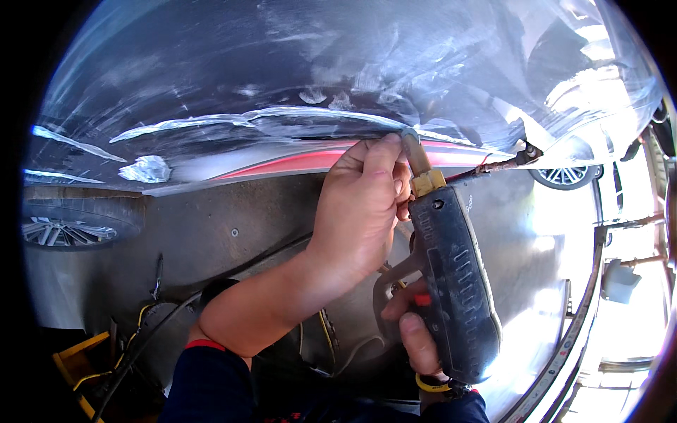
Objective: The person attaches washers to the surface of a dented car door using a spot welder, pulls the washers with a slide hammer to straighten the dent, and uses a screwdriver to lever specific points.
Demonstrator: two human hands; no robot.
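My right hand (419,345) is closed around the handle of a black pistol-shaped spot-welding gun (458,282), with a finger by its red trigger. From the gun's brass-coloured head (428,183), a flat, round-ended electrode (416,151) reaches up to the dark car body panel (211,70). Beside that tip, my left hand (363,197) pinches thumb and fingers together close to the panel's lower crease; whatever they hold is hidden. Bare, scraped metal streaks (275,113) run along the crease. Below it lies a red reflection band (282,162).
A rusty metal rod with a joint (508,163) sits against the panel at right. Car wheels show at left (67,231) and far right (562,176). Black cable (261,259) crosses the floor. A yellow frame (84,359) stands at lower left.
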